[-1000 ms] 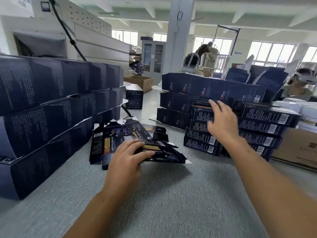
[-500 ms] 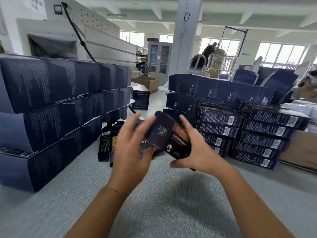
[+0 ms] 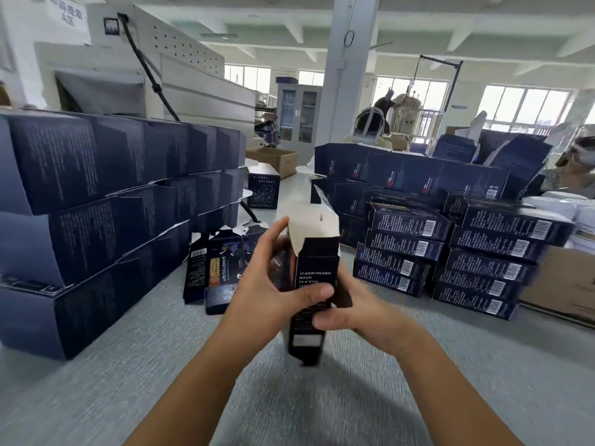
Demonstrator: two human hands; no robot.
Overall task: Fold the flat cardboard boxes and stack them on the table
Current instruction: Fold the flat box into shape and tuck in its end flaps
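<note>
Both hands hold one dark cardboard box (image 3: 314, 268) upright above the grey table (image 3: 128, 381). It is opened into a tube, its white inner top flaps standing up. My left hand (image 3: 267, 291) wraps its left side, thumb across the printed front. My right hand (image 3: 351, 310) grips the lower right side. Behind the hands a small heap of flat boxes (image 3: 212, 268) lies on the table. Folded boxes stand stacked at the right (image 3: 450, 252).
A tall wall of larger dark boxes (image 3: 96, 204) fills the table's left side. More dark boxes (image 3: 402, 172) line the back. A brown carton (image 3: 566, 284) sits at the far right. A white pillar (image 3: 347, 75) and people stand beyond.
A second ago my left hand lay on the flat heap and my right reached to the right stack. Both hands then lifted one flat box, and it now stands upright, opened.
</note>
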